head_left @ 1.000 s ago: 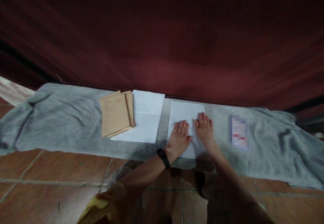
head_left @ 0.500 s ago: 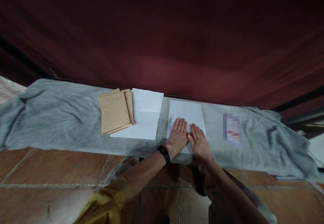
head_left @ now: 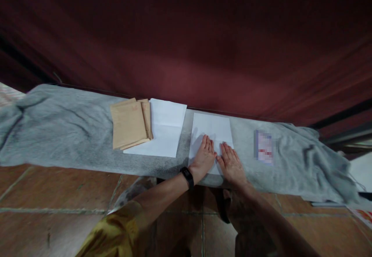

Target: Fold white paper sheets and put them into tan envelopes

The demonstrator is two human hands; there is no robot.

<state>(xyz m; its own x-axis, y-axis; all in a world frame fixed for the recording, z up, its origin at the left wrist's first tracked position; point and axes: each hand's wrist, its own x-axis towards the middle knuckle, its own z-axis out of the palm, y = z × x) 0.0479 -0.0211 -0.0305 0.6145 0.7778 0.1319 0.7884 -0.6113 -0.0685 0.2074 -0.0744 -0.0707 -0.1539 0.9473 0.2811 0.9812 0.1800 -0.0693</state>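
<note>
A white sheet of paper [head_left: 210, 123] lies on the grey cloth in front of me. My left hand [head_left: 205, 157] rests flat on its lower middle, fingers stretched out and pointing away from me. Beside it, my right hand [head_left: 231, 164] lies palm down over the sheet's lower right part, fingers extended. The two hands are close together, and neither grasps anything. They hide the lower part of the paper. To the left are more white sheets [head_left: 167, 133] with a crease across them, partly covered by a stack of brown paper envelopes [head_left: 129, 125].
The grey cloth [head_left: 84, 144] covers a long, narrow bench-like surface. A blurred-out small item [head_left: 265, 148] lies on it to the right. Behind hangs a dark red curtain-like sheet [head_left: 186, 75]. Terracotta tiles [head_left: 69, 187] form the floor below.
My right hand has slid slightly right, and the gap between the hands has widened. The left hand stays on the paper. The whole view has shifted a little.
</note>
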